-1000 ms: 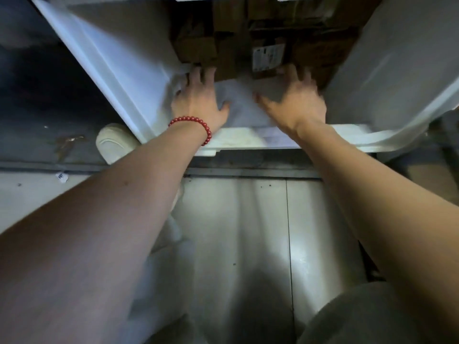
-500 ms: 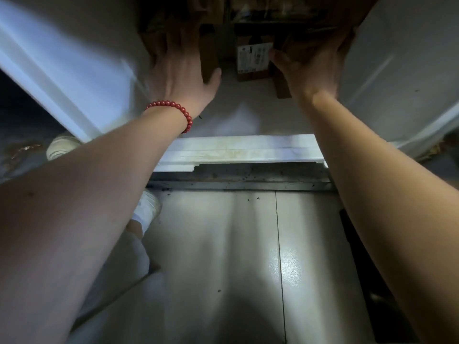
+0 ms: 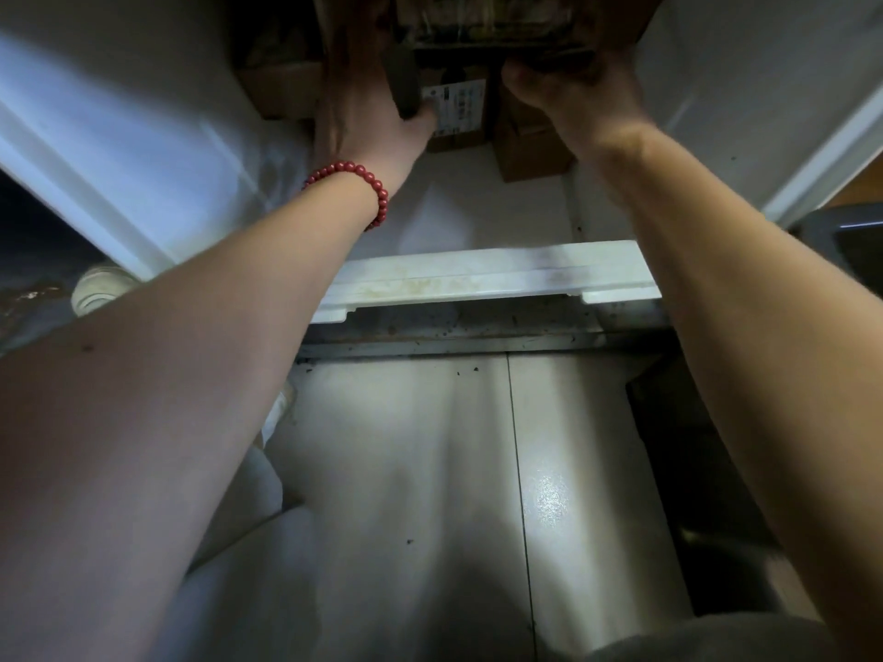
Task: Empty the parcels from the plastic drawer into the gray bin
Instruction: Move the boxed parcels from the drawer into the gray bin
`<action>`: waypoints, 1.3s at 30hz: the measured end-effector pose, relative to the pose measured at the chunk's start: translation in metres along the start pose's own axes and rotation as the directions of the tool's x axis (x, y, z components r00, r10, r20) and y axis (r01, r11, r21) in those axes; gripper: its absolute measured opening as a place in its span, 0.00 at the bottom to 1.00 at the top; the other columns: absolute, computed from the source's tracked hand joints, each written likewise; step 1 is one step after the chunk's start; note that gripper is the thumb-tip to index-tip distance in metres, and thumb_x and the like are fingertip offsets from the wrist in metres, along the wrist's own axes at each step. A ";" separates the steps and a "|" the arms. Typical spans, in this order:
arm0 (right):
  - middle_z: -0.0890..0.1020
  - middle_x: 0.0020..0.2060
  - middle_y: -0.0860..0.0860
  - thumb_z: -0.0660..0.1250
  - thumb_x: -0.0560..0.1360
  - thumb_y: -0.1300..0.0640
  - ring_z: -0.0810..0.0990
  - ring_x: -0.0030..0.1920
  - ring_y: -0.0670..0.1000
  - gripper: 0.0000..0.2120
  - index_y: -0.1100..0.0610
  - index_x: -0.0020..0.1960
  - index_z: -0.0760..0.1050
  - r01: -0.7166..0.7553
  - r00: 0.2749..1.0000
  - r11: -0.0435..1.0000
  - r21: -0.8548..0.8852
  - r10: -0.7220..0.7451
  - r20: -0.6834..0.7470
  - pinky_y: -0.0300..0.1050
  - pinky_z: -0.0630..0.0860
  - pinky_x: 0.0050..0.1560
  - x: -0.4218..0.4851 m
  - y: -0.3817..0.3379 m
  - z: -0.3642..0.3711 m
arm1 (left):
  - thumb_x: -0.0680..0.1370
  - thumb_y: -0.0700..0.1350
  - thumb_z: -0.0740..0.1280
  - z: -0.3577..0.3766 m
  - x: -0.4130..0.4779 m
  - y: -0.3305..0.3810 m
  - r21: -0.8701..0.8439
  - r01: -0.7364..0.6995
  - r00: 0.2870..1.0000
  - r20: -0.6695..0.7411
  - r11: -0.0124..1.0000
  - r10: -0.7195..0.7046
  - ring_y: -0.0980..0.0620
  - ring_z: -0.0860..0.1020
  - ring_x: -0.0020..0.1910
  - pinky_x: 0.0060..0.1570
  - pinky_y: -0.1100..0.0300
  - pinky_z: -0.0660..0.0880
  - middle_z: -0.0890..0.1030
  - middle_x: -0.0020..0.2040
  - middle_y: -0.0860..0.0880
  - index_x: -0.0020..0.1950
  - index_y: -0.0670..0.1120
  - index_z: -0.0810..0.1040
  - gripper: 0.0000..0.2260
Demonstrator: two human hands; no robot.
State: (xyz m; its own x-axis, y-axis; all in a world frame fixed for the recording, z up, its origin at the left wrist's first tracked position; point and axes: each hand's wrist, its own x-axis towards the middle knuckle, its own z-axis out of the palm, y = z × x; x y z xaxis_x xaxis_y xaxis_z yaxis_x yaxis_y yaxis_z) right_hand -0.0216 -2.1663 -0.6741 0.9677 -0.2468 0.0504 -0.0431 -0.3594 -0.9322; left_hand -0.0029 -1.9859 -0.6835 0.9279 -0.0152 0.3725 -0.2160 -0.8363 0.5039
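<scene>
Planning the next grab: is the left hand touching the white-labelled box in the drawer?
Cannot tell. Head view: the thumb of the left hand overlaps the white-labelled box, but darkness and blur hide contact or gap.

Drawer (image 3: 478,279): white plastic, smooth; its front rim is showing yellowish stains.
Boxes (image 3: 530,150): brown cardboard, looking matt.
Label (image 3: 458,107): printed white paper, lying smooth.
Wrapped parcel (image 3: 492,21): glossy clear film is glinting where my right hand (image 3: 578,93) is gripping it.
Bracelet (image 3: 344,167): my red beads are shining, polished.
Floor (image 3: 549,470): pale, smooth, glossy, throwing back light.
Strip (image 3: 454,339): dull metal, carrying gritty specks.
Bin (image 3: 822,226): gray plastic, smooth.
</scene>
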 end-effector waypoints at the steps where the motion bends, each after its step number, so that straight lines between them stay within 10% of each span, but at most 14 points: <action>1: 0.79 0.62 0.48 0.74 0.71 0.48 0.77 0.62 0.45 0.30 0.56 0.69 0.71 0.008 1.000 1.000 -0.004 -0.008 0.021 0.40 0.74 0.63 0.001 0.000 -0.002 | 0.76 0.52 0.67 0.002 0.000 0.000 -0.034 0.005 1.000 0.005 0.999 -0.005 0.48 0.67 0.70 0.63 0.63 0.66 0.68 0.71 0.46 0.74 0.45 0.61 0.30; 16: 0.72 0.69 0.51 0.75 0.60 0.42 0.72 0.68 0.49 0.51 0.55 0.77 0.57 0.043 0.999 0.998 0.037 -0.044 0.027 0.48 0.73 0.66 -0.005 0.005 0.005 | 0.72 0.49 0.73 -0.009 0.002 -0.006 -0.276 0.015 0.993 0.115 0.961 0.018 0.56 0.72 0.62 0.57 0.70 0.71 0.73 0.65 0.48 0.69 0.44 0.66 0.29; 23: 0.73 0.67 0.51 0.76 0.62 0.48 0.73 0.66 0.49 0.47 0.58 0.75 0.59 0.057 0.998 0.994 0.088 -0.058 0.008 0.47 0.74 0.64 -0.003 0.006 0.005 | 0.72 0.47 0.74 0.002 -0.007 0.008 -0.364 0.076 0.997 0.049 0.928 -0.062 0.50 0.68 0.69 0.66 0.60 0.67 0.68 0.70 0.44 0.73 0.41 0.61 0.35; 34: 0.77 0.63 0.49 0.75 0.67 0.49 0.76 0.63 0.48 0.37 0.57 0.71 0.65 0.051 0.998 0.997 0.059 -0.053 0.036 0.46 0.75 0.63 0.005 0.010 0.006 | 0.71 0.49 0.72 0.014 0.001 0.005 -0.345 0.130 0.990 -0.005 0.930 -0.141 0.53 0.69 0.66 0.48 0.84 0.61 0.70 0.68 0.46 0.71 0.44 0.64 0.32; 39: 0.74 0.58 0.46 0.74 0.71 0.60 0.74 0.63 0.47 0.35 0.60 0.73 0.61 0.049 0.999 0.996 0.073 -0.049 0.001 0.38 0.74 0.61 -0.003 0.008 0.003 | 0.71 0.49 0.70 0.000 -0.002 0.005 -0.335 0.115 0.991 0.102 0.935 -0.085 0.53 0.71 0.64 0.59 0.67 0.70 0.72 0.66 0.47 0.71 0.44 0.65 0.30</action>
State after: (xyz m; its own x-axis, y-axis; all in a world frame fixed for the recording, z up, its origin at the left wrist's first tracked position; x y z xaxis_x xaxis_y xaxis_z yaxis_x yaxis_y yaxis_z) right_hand -0.0247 -2.1659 -0.6823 0.9690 -0.2279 0.0954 0.0222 -0.3042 -0.9524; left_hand -0.0061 -1.9903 -0.6819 0.9691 0.0001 0.2467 -0.1973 -0.6001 0.7752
